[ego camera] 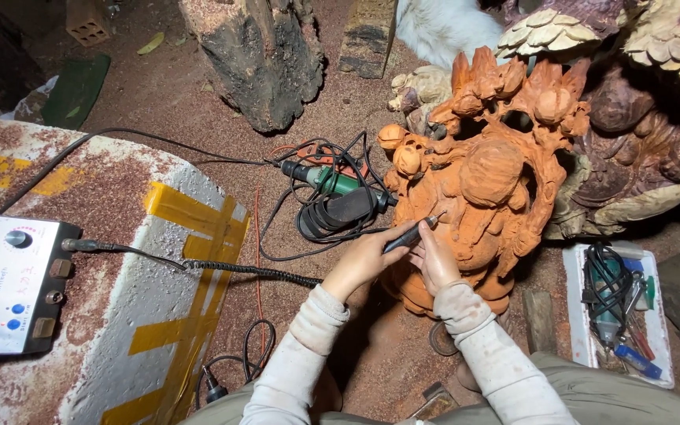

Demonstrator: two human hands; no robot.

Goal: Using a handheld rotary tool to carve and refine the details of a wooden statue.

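Rotary tool (412, 234) tip too small to tell

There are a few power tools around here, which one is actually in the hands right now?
The slim dark rotary handpiece, gripped by both the left hand and right hand against the orange carving. The green tool lies on the ground; another sits in the white tray.

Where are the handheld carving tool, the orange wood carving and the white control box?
carving tool (411, 234), head view, on its dark shaft between both hands
orange wood carving (491, 169), head view, on its rounded central boss
white control box (1, 287), head view, on its front panel
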